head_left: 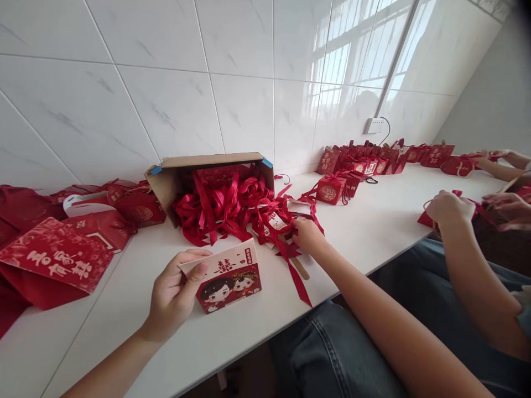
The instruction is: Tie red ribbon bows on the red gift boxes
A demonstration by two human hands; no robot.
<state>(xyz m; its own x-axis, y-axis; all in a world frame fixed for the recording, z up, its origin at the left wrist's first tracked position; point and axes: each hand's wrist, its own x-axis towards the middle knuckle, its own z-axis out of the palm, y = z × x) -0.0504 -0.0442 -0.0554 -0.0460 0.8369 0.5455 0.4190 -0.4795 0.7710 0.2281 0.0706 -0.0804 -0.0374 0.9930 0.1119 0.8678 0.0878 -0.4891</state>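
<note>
My left hand (174,284) grips a red-and-white gift box (230,287) printed with a cartoon couple, thumb across its upper left corner. The box is held tilted just above the white table. My right hand (309,236) reaches into a heap of red ribbons (265,218), its fingers closed on ribbon at the heap's right side; the fingertips are partly hidden. One ribbon end (299,279) trails toward the table edge beside a flat tan strip (301,269). Behind the left hand, an open cardboard box (211,161) lies on its side, spilling ribbons.
Red gift boxes (53,257) crowd the left of the white table (136,326). More finished-looking boxes (329,189) stand along the tiled wall. At right, another person's hands (450,207) handle ribbon, with further hands (510,157) beyond. A socket (374,126) is on the wall.
</note>
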